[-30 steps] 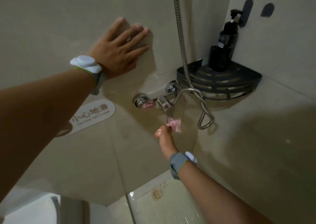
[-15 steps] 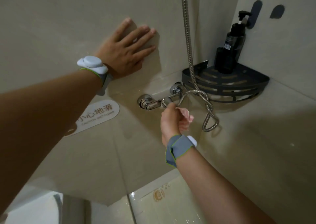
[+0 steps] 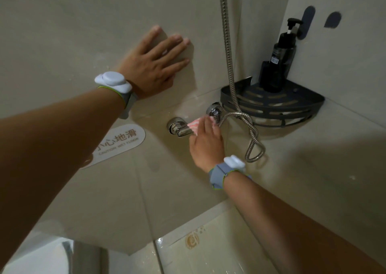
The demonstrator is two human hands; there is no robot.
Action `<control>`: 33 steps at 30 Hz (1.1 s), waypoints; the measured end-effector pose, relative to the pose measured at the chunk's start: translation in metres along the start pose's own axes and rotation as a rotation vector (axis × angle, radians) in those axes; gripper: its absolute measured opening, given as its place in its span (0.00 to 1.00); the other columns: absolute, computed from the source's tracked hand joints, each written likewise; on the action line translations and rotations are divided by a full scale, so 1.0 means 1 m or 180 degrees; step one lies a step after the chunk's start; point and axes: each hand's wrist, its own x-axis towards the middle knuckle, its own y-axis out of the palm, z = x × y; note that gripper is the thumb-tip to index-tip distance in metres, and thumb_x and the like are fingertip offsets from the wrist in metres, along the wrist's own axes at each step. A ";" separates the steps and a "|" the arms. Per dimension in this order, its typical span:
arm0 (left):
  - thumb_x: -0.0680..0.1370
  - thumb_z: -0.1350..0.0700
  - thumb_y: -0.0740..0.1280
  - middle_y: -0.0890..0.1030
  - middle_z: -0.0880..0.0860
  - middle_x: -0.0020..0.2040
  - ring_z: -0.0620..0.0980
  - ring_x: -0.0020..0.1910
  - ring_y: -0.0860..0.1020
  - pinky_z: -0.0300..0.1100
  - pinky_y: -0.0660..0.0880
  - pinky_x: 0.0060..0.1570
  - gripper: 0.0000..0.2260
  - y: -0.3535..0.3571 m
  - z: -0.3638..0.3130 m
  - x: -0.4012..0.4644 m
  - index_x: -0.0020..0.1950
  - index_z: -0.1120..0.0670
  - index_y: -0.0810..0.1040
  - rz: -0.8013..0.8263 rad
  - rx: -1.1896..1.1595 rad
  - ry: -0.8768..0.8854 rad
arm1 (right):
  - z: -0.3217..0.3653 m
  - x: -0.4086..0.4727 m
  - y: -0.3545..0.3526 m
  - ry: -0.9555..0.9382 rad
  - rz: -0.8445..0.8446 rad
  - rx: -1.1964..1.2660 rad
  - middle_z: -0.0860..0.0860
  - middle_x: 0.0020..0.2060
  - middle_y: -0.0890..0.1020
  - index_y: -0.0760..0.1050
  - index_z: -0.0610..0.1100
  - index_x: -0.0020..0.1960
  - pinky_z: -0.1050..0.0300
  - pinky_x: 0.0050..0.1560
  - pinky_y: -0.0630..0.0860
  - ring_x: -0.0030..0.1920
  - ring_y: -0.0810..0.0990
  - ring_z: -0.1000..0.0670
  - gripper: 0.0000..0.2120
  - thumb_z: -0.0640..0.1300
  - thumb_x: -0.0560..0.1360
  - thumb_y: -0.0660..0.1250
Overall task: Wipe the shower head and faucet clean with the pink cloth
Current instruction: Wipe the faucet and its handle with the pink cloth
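The left hand (image 3: 152, 64) lies flat on the beige wall (image 3: 62, 33), with its fingers (image 3: 175, 41) spread a little and not holding anything. A white and grey band (image 3: 117, 87) sits on that wrist. Lower down, the right hand (image 3: 206, 144) reaches up to the shiny faucet (image 3: 179, 127) on the wall. Its fingers are curled over the pink cloth (image 3: 193, 125) and press it on the middle of the faucet, between the two round metal ends. Only a small striped bit of the cloth peeks out by the fingertips; the hand hides the rest. This wrist has a grey band (image 3: 221, 173) with a white piece on top. A silver hose (image 3: 227, 44) comes straight down the wall, makes a loop just right of the right hand, and joins the faucet near the right metal end (image 3: 214, 110). The shower head is not in the picture. In the corner, a dark shelf (image 3: 292, 108) is fixed to the wall, and a black pump bottle (image 3: 279, 58) stands upright on it. Two dark hooks (image 3: 332, 19) stick to the wall above the bottle. A white sign (image 3: 117, 144) with writing is on the wall under the left arm. The wet floor (image 3: 208, 250) shines at the bottom.
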 end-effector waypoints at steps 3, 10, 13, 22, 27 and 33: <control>0.85 0.49 0.54 0.58 0.57 0.84 0.59 0.83 0.59 0.66 0.56 0.80 0.23 0.002 0.002 0.002 0.81 0.50 0.65 -0.0022 -0.0021 -0.0002 | 0.007 0.019 -0.026 0.0489 0.0026 0.0999 0.40 0.70 0.73 0.74 0.39 0.67 0.50 0.68 0.67 0.73 0.68 0.40 0.21 0.44 0.82 0.49; 0.83 0.49 0.58 0.60 0.57 0.84 0.59 0.82 0.61 0.65 0.59 0.79 0.24 0.000 0.001 0.000 0.80 0.50 0.68 -0.0075 0.0045 -0.0022 | 0.008 0.029 -0.085 0.1823 0.0245 0.6247 0.31 0.48 0.78 0.75 0.37 0.43 0.47 0.39 0.76 0.39 0.79 0.37 0.19 0.41 0.79 0.47; 0.83 0.48 0.59 0.60 0.57 0.84 0.58 0.82 0.61 0.65 0.61 0.78 0.24 -0.002 0.003 0.000 0.80 0.50 0.68 -0.0078 0.0053 -0.0022 | -0.003 0.030 -0.085 0.2140 0.0729 0.7562 0.31 0.58 0.78 0.74 0.31 0.59 0.37 0.59 0.74 0.57 0.79 0.33 0.27 0.50 0.82 0.45; 0.83 0.50 0.58 0.61 0.57 0.83 0.58 0.82 0.61 0.65 0.58 0.79 0.22 0.003 0.001 0.002 0.78 0.50 0.70 -0.0149 -0.0030 -0.0020 | -0.001 0.028 -0.062 0.2266 0.0319 0.6834 0.44 0.34 0.85 0.77 0.35 0.49 0.64 0.38 0.82 0.45 0.84 0.48 0.05 0.33 0.80 0.62; 0.83 0.50 0.59 0.61 0.57 0.83 0.59 0.82 0.62 0.65 0.61 0.78 0.23 0.001 0.002 0.001 0.79 0.51 0.70 -0.0198 -0.0021 -0.0021 | 0.006 0.052 -0.055 0.1719 -0.1029 0.3970 0.36 0.42 0.84 0.81 0.33 0.49 0.58 0.36 0.73 0.37 0.80 0.43 0.10 0.29 0.77 0.61; 0.83 0.49 0.59 0.60 0.57 0.84 0.59 0.82 0.60 0.65 0.59 0.79 0.24 -0.001 0.002 0.001 0.80 0.50 0.68 -0.0091 -0.0038 0.0001 | 0.008 0.065 -0.025 0.1194 -0.0646 0.0935 0.37 0.69 0.70 0.68 0.33 0.70 0.52 0.70 0.65 0.69 0.69 0.39 0.18 0.34 0.82 0.54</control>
